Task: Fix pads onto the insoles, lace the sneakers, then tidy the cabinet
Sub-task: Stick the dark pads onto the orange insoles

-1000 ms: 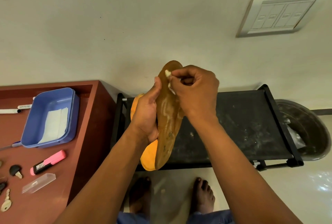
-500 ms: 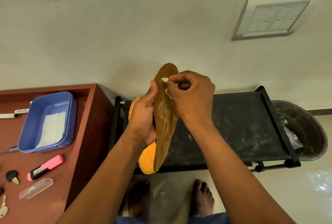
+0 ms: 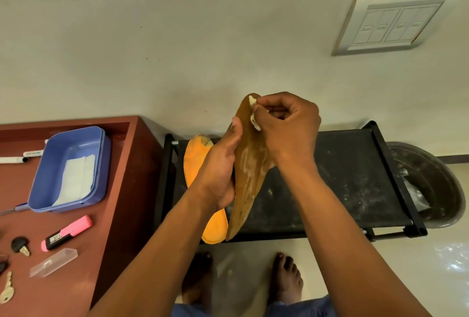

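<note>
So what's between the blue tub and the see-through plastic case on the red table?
In the head view, a pink highlighter lies between the blue tub and the clear case.

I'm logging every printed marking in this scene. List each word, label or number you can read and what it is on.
None can be read for certain.
Pink highlighter: white print on its black label, too blurred to read.
White marker behind the blue tray: dark print on its barrel, too small to read.
Switch plate on the wall: small marks on the rockers, no legible text.
Brown insole and orange insole: no print visible.
</note>
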Motion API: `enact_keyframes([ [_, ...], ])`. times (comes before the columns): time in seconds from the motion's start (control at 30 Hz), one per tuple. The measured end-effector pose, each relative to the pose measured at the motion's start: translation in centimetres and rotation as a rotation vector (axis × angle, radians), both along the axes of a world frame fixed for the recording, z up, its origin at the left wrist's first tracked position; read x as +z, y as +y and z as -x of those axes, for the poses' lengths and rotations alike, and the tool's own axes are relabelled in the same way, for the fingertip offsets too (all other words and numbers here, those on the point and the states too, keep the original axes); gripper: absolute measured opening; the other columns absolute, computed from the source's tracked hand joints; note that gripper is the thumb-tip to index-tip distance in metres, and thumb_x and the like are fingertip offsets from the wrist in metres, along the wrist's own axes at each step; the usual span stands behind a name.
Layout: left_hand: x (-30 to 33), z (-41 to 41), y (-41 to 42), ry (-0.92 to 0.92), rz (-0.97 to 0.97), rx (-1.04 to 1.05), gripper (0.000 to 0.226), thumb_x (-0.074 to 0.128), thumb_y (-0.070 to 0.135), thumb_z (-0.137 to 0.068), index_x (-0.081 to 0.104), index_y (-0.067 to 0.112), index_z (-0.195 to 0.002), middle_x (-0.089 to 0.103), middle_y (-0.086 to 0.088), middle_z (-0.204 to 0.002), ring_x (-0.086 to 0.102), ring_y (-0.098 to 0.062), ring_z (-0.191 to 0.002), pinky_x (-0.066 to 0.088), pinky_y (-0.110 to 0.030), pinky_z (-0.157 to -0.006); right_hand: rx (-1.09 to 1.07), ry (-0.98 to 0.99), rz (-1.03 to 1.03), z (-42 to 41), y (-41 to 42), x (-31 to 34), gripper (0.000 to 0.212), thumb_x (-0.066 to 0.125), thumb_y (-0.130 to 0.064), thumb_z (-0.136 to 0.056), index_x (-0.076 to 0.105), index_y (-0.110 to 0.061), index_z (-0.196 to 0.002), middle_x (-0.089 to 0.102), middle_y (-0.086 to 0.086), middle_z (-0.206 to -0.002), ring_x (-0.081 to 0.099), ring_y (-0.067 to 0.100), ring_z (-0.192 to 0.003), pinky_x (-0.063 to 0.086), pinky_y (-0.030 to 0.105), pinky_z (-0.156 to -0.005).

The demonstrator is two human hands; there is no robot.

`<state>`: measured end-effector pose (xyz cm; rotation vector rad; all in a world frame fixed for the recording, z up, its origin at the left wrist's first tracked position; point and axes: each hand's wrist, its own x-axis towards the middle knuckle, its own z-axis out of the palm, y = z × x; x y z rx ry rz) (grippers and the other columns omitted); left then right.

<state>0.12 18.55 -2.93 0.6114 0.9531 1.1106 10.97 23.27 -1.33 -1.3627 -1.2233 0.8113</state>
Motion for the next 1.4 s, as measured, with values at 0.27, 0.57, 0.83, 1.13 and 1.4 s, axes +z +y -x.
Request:
enact_keyframes([
  [0.27,-0.4,1.0,0.3,-0.013,0.019,0.056,0.057,0.032,0.052,-0.109,0.056,0.015,-0.145,0.067,-0.015,-0.136,0.063,-0.031,-0.128,0.053,-0.043,-0.1,0.203,-0.07,0.017,1.2,-0.4,-0.1,0.009,0.083,-0.016,-0.083,0.081,-0.022,-0.089,0.076,-0.014,-0.08,0.072,0.002,-0.077,0.059,0.017,-0.073],
  [0.57,0.0,1.3,0.5,-0.033,0.009,0.063,0.06,0.029,0.053,-0.109,0.06,0.012,-0.14,0.07,-0.016,-0.13,0.069,-0.028,-0.119,0.056,-0.042,-0.101,0.268,-0.085,0.04,0.0,0.2,0.2,0.01,0.083,-0.014,-0.084,0.081,-0.022,-0.089,0.076,-0.011,-0.082,0.072,0.004,-0.075,0.061,0.024,-0.072],
  [0.83,0.0,1.9,0.6,-0.09,-0.013,0.129,0.064,0.032,0.055,-0.107,0.06,0.008,-0.14,0.066,-0.02,-0.136,0.06,-0.036,-0.131,0.042,-0.051,-0.116,0.166,-0.182,0.008,0.8,-0.1,-0.5,0.007,0.081,-0.018,-0.086,0.081,-0.023,-0.089,0.074,-0.016,-0.082,0.068,-0.001,-0.076,0.059,0.018,-0.07],
  [1.13,0.5,3.2,1.0,-0.225,-0.072,0.186,0.073,0.015,0.055,-0.11,0.042,0.003,-0.154,0.053,-0.016,-0.152,0.05,-0.033,-0.142,0.037,-0.051,-0.119,0.537,-0.237,0.118,1.0,-0.5,-0.1,0.007,0.084,-0.015,-0.083,0.081,-0.019,-0.088,0.072,-0.013,-0.077,0.062,0.0,-0.063,0.054,0.017,-0.064],
  [1.4,0.2,2.0,1.0,-0.259,-0.067,0.115,0.073,0.016,0.056,-0.11,0.041,0.004,-0.153,0.05,-0.015,-0.155,0.05,-0.033,-0.142,0.031,-0.053,-0.123,0.11,-0.241,-0.07,1.3,-0.6,-0.8,0.003,0.08,-0.022,-0.089,0.079,-0.022,-0.092,0.074,-0.012,-0.09,0.07,0.004,-0.09,0.059,0.018,-0.079],
])
